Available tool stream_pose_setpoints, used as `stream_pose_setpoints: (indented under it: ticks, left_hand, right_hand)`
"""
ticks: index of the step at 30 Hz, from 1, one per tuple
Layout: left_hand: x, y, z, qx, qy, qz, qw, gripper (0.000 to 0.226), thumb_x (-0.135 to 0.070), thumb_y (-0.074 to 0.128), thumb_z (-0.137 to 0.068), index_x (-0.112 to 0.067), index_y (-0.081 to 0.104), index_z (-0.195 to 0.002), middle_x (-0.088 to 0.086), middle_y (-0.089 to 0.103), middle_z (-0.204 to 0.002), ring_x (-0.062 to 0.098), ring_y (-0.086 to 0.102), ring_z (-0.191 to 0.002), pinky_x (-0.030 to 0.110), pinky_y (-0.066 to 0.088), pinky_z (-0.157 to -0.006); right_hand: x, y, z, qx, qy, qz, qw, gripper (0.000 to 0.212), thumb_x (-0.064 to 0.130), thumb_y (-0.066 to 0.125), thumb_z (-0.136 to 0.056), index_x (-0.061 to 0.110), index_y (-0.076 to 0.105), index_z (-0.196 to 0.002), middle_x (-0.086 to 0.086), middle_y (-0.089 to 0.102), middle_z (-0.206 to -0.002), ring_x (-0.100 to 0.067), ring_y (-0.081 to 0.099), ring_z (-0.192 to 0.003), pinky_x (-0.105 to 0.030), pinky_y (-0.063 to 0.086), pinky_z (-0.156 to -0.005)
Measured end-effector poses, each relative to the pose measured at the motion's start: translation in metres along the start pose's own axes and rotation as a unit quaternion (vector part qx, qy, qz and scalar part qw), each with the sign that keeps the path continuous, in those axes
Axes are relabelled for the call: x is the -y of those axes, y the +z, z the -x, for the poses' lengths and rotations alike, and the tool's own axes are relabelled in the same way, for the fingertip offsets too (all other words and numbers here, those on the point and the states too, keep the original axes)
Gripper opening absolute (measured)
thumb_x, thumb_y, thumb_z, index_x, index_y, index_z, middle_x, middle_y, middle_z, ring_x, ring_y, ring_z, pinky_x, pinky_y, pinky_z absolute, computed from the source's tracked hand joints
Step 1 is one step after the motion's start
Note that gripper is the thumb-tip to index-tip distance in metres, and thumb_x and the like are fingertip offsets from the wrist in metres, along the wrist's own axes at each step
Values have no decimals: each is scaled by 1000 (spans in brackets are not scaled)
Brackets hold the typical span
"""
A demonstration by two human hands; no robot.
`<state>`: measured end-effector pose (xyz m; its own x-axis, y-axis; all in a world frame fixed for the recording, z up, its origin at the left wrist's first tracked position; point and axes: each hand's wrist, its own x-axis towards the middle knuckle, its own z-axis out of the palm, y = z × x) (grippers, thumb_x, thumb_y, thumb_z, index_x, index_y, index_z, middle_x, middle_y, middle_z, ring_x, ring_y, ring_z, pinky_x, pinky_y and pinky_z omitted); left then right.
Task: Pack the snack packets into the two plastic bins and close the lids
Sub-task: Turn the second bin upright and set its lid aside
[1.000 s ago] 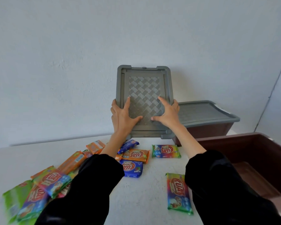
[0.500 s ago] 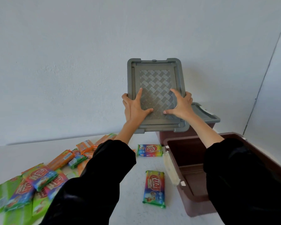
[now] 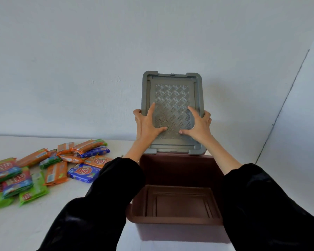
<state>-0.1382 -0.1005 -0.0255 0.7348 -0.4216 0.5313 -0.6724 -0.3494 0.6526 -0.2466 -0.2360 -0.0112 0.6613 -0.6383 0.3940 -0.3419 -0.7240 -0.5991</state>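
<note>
Both arms in black sleeves reach out toward 12 o'clock. The left hand and the right hand are raised, fingers spread wide, thumbs pointing at each other.

Soft, even daylight fills the frame, bright but without glare. The grey lid throws a faint shadow rightward onto the white wall, so light arrives from the left. The brown bin is dim inside. Snack packets at the left edge smear slightly. The wall corner line at right leans with wide-angle distortion. Black sleeves lose detail.
</note>
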Motion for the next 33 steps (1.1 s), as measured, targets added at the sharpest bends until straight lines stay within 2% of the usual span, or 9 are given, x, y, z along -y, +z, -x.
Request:
stream_pose_setpoints:
  ticks: [6,11,13,16,20,25,28,33]
  left_hand:
    - [-7,6,-2,-5,14,-1,1000,104,-28,84,-63,-28,22,-146,19,18,-132,31,27,-124,31,33,-107]
    - [7,12,8,20,-18,-25,999,109,-30,85,-62,-31,16,-147,18,19,-130,30,29,-122,29,34,-105]
    - [12,15,14,42,-28,-44,998,111,-32,85,-62,-32,13,-147,18,18,-130,30,29,-122,31,36,-103]
    - [16,21,23,74,-37,-73,994,113,-33,84,-63,-35,9,-147,19,17,-131,32,30,-123,34,38,-103]
    - [22,28,31,114,-62,-115,985,105,-38,79,-69,-35,9,-147,19,17,-133,35,32,-125,42,40,-104]
    - [25,31,32,121,-81,-167,975,96,-46,71,-75,-34,9,-148,20,12,-141,36,26,-129,48,35,-106]
    - [27,32,32,128,-76,-162,976,94,-44,70,-77,-33,9,-148,19,5,-146,36,23,-132,49,36,-105]
    - [29,32,32,121,-65,-167,976,90,-42,69,-78,-33,12,-147,17,3,-146,35,24,-132,49,37,-105]
  right_hand:
    - [-11,3,1,-52,-8,-33,998,91,25,81,-69,32,29,-144,-17,7,-149,-33,10,-140,-43,24,-113]
    - [-18,22,8,-34,4,-26,999,92,25,81,-69,33,29,-144,-19,8,-149,-35,11,-140,-46,22,-114]
    - [-24,29,15,-22,17,-22,999,91,24,81,-69,34,30,-144,-20,7,-149,-36,10,-141,-45,18,-115]
    - [-33,37,22,-3,40,-13,999,92,26,82,-68,35,30,-144,-22,12,-146,-36,12,-140,-44,21,-114]
    - [-43,40,26,35,67,26,997,96,31,82,-66,37,26,-144,-24,13,-145,-38,15,-139,-47,25,-112]
    - [-45,40,25,47,68,70,994,94,37,80,-67,37,26,-144,-24,14,-147,-39,15,-139,-48,24,-112]
    - [-46,40,25,43,61,67,995,93,37,79,-69,38,25,-144,-24,13,-148,-39,12,-139,-47,24,-112]
    - [-46,40,25,33,45,42,998,87,35,78,-72,38,29,-143,-23,8,-150,-39,9,-141,-45,23,-112]
